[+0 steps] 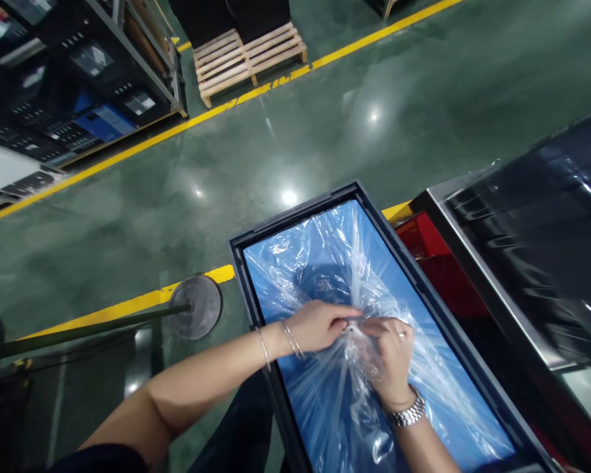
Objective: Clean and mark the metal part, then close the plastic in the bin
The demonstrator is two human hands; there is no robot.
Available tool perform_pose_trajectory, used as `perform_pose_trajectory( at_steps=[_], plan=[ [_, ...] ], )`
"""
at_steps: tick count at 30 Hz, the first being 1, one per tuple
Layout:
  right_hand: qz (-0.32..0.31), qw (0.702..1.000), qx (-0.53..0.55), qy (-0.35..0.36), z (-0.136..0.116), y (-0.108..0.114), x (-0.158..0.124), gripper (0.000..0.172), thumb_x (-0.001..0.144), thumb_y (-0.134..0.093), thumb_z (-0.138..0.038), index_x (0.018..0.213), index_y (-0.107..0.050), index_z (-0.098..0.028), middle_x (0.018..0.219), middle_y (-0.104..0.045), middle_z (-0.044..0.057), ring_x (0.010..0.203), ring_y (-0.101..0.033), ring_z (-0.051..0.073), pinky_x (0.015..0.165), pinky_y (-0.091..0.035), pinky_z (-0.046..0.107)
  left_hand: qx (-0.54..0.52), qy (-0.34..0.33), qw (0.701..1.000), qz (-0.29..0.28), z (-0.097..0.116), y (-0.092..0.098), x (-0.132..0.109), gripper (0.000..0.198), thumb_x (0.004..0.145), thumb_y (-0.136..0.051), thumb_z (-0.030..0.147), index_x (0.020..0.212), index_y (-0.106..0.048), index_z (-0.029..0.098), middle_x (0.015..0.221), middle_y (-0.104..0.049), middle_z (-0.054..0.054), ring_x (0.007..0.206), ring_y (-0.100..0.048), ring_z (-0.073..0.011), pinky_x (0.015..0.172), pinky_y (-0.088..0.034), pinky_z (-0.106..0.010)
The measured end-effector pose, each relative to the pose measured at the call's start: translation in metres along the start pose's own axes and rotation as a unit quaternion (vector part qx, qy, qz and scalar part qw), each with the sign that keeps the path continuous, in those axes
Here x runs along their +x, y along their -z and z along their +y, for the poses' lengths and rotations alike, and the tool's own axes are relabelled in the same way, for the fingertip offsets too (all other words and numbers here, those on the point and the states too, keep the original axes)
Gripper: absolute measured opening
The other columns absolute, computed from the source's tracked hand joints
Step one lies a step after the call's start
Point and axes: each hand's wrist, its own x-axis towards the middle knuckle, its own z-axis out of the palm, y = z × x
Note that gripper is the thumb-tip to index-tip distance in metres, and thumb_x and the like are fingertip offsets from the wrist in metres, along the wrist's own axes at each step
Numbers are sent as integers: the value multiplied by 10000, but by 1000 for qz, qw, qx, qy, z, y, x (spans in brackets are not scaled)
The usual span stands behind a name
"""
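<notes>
A black rectangular crate (438, 315) stands right in front of me, with blue material (453, 394) inside it under clear plastic film. The clear plastic bag (369, 420) is gathered into a bunch near the crate's middle, and creases fan out from that point. My left hand (320, 324) reaches in from the left, its thumb and fingers pinched on the gathered plastic. From the lower right, my right hand (391, 355) grips the same bunch, its fingertips almost touching the left ones. Part of the bunch is hidden behind my fingers.
A round stand base (197, 305) with a pole lies left of the crate. To the right are a metal-edged table (487, 263) with dark plastic-covered goods and a red bin (423, 240). Farther off stand a wooden pallet (249, 59) and a rack of black crates (93, 62).
</notes>
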Motion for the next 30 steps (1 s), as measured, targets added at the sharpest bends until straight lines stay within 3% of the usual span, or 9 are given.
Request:
perform_pose_trajectory(
  at_steps=[3, 6, 9, 11, 15, 20, 26, 28, 30],
  plan=[
    [-26, 998, 55, -14, 2, 3, -2, 188, 1074, -367, -214, 962, -468, -104, 912, -499, 62, 825, -455, 188, 748, -286, 288, 57, -108, 990, -73, -7, 14, 15, 237, 858, -551, 73, 1038, -704, 91, 970, -683, -82, 864, -627, -158, 764, -432, -235],
    [-62, 990, 120, -31, 2, 7, -2, 107, 1031, -405, -160, 988, -477, -93, 955, -487, 64, 859, -454, 174, 770, -312, 282, 121, -186, 972, -81, -14, 18, 22, 130, 857, -597, 135, 890, -703, 67, 803, -654, -74, 768, -587, -159, 726, -408, -252],
    [-99, 985, 141, -29, 0, 15, -2, 143, 1009, -409, -134, 1106, -507, -96, 1080, -476, 85, 971, -465, 188, 844, -346, 309, 140, -230, 962, -37, -18, 15, 22, 108, 856, -590, 134, 797, -665, 83, 715, -613, -45, 725, -551, -148, 712, -393, -251],
    [-105, 987, 120, -23, -2, 21, -6, 201, 1011, -399, -114, 1170, -523, -113, 1137, -460, 95, 1009, -461, 199, 860, -351, 321, 134, -246, 960, 14, -19, 11, 19, 110, 851, -560, 113, 786, -648, 101, 763, -606, -44, 732, -538, -140, 717, -386, -252],
    [-66, 996, 62, -26, -8, 25, -20, 215, 1022, -390, -91, 1164, -549, -117, 1013, -468, 85, 891, -455, 176, 781, -331, 293, 149, -264, 944, 131, -17, 4, 13, 111, 802, -529, 133, 695, -556, 120, 845, -592, -42, 733, -498, -131, 688, -348, -274],
    [-45, 994, 73, -61, -14, 7, -29, 199, 1045, -381, -72, 1158, -544, -90, 922, -461, 60, 847, -429, 152, 757, -312, 277, 235, -222, 926, 194, -20, -8, 10, 156, 772, -487, 80, 628, -448, 127, 685, -518, -11, 669, -381, -136, 646, -274, -298],
    [-50, 993, 35, -99, -20, -13, -29, 412, 1129, -205, -254, 1048, -579, -104, 936, -515, 32, 870, -439, 188, 769, -283, 324, 254, -46, 945, 201, -33, -11, 8, 101, 754, -524, 89, 660, -533, 124, 775, -564, -53, 762, -465, -176, 683, -324, -305],
    [-49, 991, 41, -121, -30, -9, -33, 407, 1130, -190, -267, 1103, -561, -103, 1055, -521, 33, 984, -448, 210, 859, -290, 359, 267, -31, 943, 197, -33, -5, 4, 95, 780, -532, 113, 695, -573, 125, 778, -566, -64, 760, -491, -188, 683, -370, -312],
    [-31, 987, 52, -148, -47, 2, -41, 343, 1127, -233, -272, 1186, -528, -108, 1177, -486, 45, 1113, -415, 233, 948, -267, 385, 294, -65, 933, 198, -27, 1, -4, 119, 823, -501, 117, 845, -618, 122, 858, -597, -73, 828, -534, -197, 730, -428, -322]
  ],
)
